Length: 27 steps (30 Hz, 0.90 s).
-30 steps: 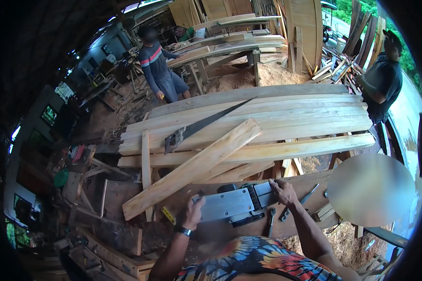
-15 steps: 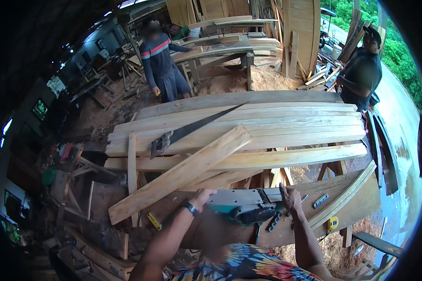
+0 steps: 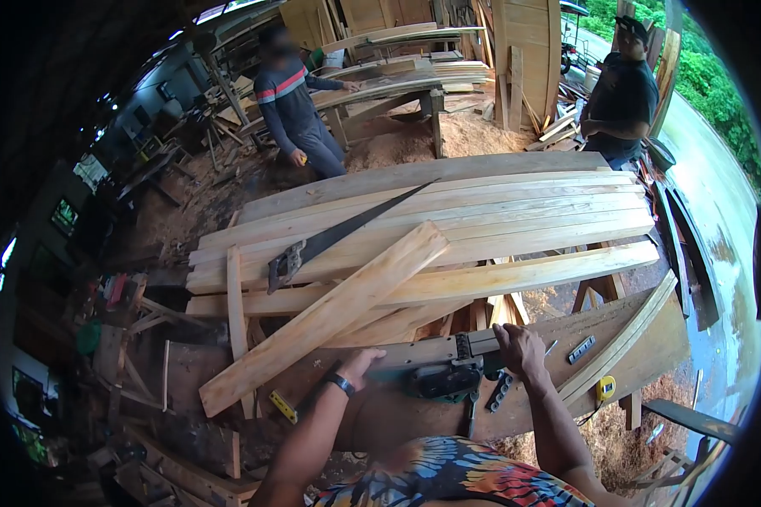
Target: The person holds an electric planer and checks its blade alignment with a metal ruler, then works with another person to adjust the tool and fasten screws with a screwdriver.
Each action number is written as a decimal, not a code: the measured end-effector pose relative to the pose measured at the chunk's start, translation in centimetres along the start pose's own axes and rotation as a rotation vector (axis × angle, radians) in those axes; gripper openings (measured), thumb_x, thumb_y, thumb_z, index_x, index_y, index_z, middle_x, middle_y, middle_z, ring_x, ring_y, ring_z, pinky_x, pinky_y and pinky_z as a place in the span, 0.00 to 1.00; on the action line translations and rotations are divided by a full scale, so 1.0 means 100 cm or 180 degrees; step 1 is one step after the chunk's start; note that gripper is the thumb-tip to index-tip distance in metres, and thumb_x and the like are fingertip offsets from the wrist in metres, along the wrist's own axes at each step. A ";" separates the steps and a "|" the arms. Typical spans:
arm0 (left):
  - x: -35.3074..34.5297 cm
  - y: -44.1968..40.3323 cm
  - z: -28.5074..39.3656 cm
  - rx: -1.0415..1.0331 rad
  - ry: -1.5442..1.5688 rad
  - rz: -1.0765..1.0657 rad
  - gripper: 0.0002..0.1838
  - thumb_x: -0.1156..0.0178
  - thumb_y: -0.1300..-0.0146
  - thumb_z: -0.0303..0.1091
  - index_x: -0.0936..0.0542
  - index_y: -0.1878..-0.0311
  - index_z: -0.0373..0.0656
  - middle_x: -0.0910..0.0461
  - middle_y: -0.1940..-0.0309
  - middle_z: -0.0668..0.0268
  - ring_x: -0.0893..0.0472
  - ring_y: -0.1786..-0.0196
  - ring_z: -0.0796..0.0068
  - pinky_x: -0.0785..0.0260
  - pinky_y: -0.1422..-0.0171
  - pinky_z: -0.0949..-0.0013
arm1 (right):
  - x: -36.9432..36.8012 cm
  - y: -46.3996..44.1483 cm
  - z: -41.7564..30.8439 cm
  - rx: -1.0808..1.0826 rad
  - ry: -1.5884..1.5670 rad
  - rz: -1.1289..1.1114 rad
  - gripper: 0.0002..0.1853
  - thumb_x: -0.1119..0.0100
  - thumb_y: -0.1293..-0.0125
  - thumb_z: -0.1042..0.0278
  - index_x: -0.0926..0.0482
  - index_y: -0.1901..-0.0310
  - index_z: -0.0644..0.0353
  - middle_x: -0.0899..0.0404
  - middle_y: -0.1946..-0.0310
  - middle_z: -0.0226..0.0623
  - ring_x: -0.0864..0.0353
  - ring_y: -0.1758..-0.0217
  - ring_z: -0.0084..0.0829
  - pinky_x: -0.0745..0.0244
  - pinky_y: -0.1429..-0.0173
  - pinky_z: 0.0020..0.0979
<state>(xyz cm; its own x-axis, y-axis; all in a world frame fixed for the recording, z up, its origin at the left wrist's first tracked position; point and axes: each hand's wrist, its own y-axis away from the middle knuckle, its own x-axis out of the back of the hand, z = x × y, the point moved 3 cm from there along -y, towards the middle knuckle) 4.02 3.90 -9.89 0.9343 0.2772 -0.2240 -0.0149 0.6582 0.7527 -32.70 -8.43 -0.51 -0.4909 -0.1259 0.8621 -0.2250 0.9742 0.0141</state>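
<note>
- On the bench, or just above it (can't tell if touching), the planer sits approx mid-length; dark body faces the wearer, pale flat sole turned up & away
- L hand is closed on the planer's L end; fingertips partly hidden; dark watch on that wrist
- R hand is clamped round the planer's R end, thumb side up; hands well apart, planer btwn them
- Nr R hand, on the bench: wrench just below the planer; dark bar w/ holes beside it; small silver level further R
- At bench's R end: curved strip lying at a slant; yellow tape just beside it
- L of L forearm: yellow block on the bench, nr the low end of a loose plank
- Beyond the bench: row of planks, side by side; loose plank slants across the near ones; saw rests on top, handle to the L, tip up-R
- At the back: person in striped top on the L, one hand on a far table; person in dark shirt stands on the R; sawdust on the ground btwn
</note>
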 end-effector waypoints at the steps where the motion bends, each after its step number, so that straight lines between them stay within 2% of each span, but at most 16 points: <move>1: 0.001 0.000 0.000 0.0076 0.0028 -0.0063 0.14 0.41 0.29 0.46 0.20 0.49 0.47 0.16 0.63 0.64 0.17 0.64 0.67 0.25 0.69 0.60 | 0.000 0.001 -0.002 -0.0045 0.0101 -0.0001 0.27 0.53 0.22 0.42 0.13 0.58 0.58 0.14 0.64 0.56 0.15 0.57 0.60 0.21 0.52 0.53; 4: -0.002 0.003 0.003 0.0013 -0.0019 -0.0033 0.16 0.40 0.29 0.47 0.21 0.47 0.49 0.16 0.61 0.64 0.16 0.63 0.67 0.22 0.67 0.61 | 0.003 0.004 -0.002 -0.0088 0.0007 0.0014 0.27 0.53 0.22 0.42 0.13 0.57 0.57 0.15 0.66 0.57 0.15 0.58 0.61 0.21 0.52 0.54; 7: -0.005 0.011 0.006 -0.0185 0.0064 0.0046 0.17 0.40 0.28 0.48 0.21 0.44 0.49 0.17 0.55 0.65 0.17 0.59 0.68 0.20 0.64 0.60 | 0.010 0.009 -0.003 -0.0204 0.0161 -0.0075 0.26 0.52 0.22 0.42 0.15 0.49 0.57 0.15 0.59 0.58 0.16 0.52 0.61 0.21 0.47 0.53; 10: -0.006 0.021 0.011 -0.0273 -0.0004 -0.0050 0.19 0.40 0.28 0.48 0.22 0.42 0.48 0.18 0.50 0.64 0.17 0.53 0.68 0.18 0.61 0.58 | 0.018 0.026 -0.013 0.0029 0.0135 0.0685 0.27 0.49 0.23 0.44 0.19 0.40 0.60 0.16 0.47 0.57 0.18 0.44 0.59 0.23 0.40 0.51; 11: 0.002 0.012 0.006 -0.0262 0.0017 -0.0088 0.19 0.39 0.28 0.47 0.23 0.41 0.47 0.19 0.49 0.63 0.17 0.50 0.67 0.18 0.61 0.58 | 0.024 0.031 -0.015 0.0151 0.0153 0.0352 0.28 0.46 0.24 0.45 0.20 0.37 0.62 0.20 0.41 0.57 0.21 0.37 0.56 0.28 0.33 0.51; 15: 0.001 0.019 0.009 -0.0414 -0.0177 -0.0043 0.22 0.38 0.28 0.46 0.24 0.38 0.44 0.19 0.45 0.60 0.17 0.47 0.64 0.18 0.50 0.57 | 0.022 0.050 -0.017 0.0156 0.0058 0.0734 0.29 0.42 0.27 0.48 0.22 0.37 0.67 0.19 0.43 0.57 0.22 0.38 0.57 0.29 0.32 0.50; 17: 0.004 0.012 0.013 -0.0509 -0.0421 0.0075 0.25 0.37 0.29 0.45 0.25 0.35 0.41 0.19 0.43 0.58 0.17 0.46 0.63 0.19 0.43 0.59 | 0.022 0.052 -0.023 0.0200 0.0109 0.0750 0.26 0.43 0.27 0.50 0.20 0.38 0.63 0.19 0.42 0.55 0.23 0.37 0.56 0.29 0.32 0.49; 18: 0.006 0.014 0.021 -0.1198 -0.1153 0.0591 0.26 0.36 0.29 0.43 0.26 0.34 0.38 0.19 0.41 0.58 0.18 0.43 0.63 0.21 0.40 0.59 | 0.023 0.055 -0.027 0.0206 0.0130 0.0752 0.25 0.43 0.26 0.51 0.19 0.39 0.61 0.19 0.42 0.54 0.23 0.37 0.55 0.29 0.32 0.49; 19: 0.004 0.019 0.032 -0.1911 -0.1881 0.1088 0.28 0.36 0.29 0.42 0.27 0.33 0.36 0.19 0.39 0.57 0.18 0.41 0.63 0.23 0.37 0.59 | 0.029 0.057 -0.037 0.0619 0.0300 0.0614 0.19 0.45 0.26 0.54 0.16 0.41 0.53 0.19 0.43 0.50 0.24 0.37 0.53 0.30 0.33 0.48; 20: 0.000 0.025 0.043 -0.2640 -0.2598 0.1572 0.29 0.35 0.29 0.41 0.27 0.32 0.33 0.20 0.38 0.56 0.19 0.39 0.63 0.25 0.34 0.60 | 0.027 0.055 -0.035 0.0650 0.0341 0.0658 0.18 0.46 0.25 0.54 0.16 0.42 0.51 0.19 0.43 0.50 0.24 0.37 0.52 0.30 0.33 0.48; 22: -0.048 0.111 0.099 -0.3609 -0.1670 0.0638 0.29 0.33 0.31 0.33 0.28 0.32 0.30 0.19 0.39 0.54 0.19 0.40 0.63 0.27 0.35 0.65 | 0.013 0.050 -0.032 0.0725 0.0414 0.0709 0.16 0.47 0.25 0.56 0.14 0.44 0.47 0.20 0.43 0.48 0.24 0.36 0.49 0.30 0.32 0.48; 24: -0.080 0.207 0.152 -0.4485 -0.1594 0.0042 0.27 0.33 0.34 0.27 0.25 0.33 0.32 0.17 0.42 0.53 0.19 0.42 0.64 0.29 0.33 0.65 | 0.012 0.050 -0.039 0.0766 0.0377 0.0686 0.19 0.46 0.25 0.51 0.16 0.44 0.55 0.20 0.44 0.48 0.24 0.36 0.49 0.32 0.31 0.49; 25: -0.082 0.252 0.169 -0.5000 -0.1825 0.0126 0.24 0.38 0.34 0.24 0.24 0.34 0.33 0.19 0.39 0.55 0.21 0.38 0.69 0.28 0.32 0.63 | 0.006 0.045 -0.039 0.0641 0.0376 0.0705 0.21 0.46 0.25 0.50 0.16 0.44 0.57 0.20 0.44 0.48 0.25 0.35 0.49 0.32 0.31 0.49; 26: -0.083 0.302 0.182 -0.5888 -0.2045 0.0470 0.22 0.39 0.35 0.23 0.23 0.37 0.31 0.18 0.42 0.53 0.20 0.41 0.64 0.28 0.33 0.60 | 0.003 0.043 -0.038 0.0507 0.0390 0.0742 0.23 0.46 0.25 0.48 0.17 0.45 0.59 0.20 0.44 0.49 0.25 0.35 0.49 0.33 0.30 0.50; 27: -0.082 0.345 0.195 -0.6769 -0.2147 0.0654 0.20 0.40 0.35 0.24 0.22 0.41 0.29 0.18 0.44 0.46 0.19 0.42 0.58 0.27 0.34 0.55 | 0.004 0.043 -0.040 0.0508 0.0413 0.0844 0.27 0.46 0.26 0.44 0.18 0.45 0.63 0.19 0.45 0.49 0.25 0.35 0.50 0.35 0.29 0.49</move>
<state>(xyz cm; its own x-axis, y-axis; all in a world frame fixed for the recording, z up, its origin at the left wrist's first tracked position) 2.81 10.66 30.01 0.8102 0.5185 0.2735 0.0916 0.3488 -0.9327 -30.53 -3.51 1.94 -0.4412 0.1630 0.8825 -0.2378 0.9270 -0.2901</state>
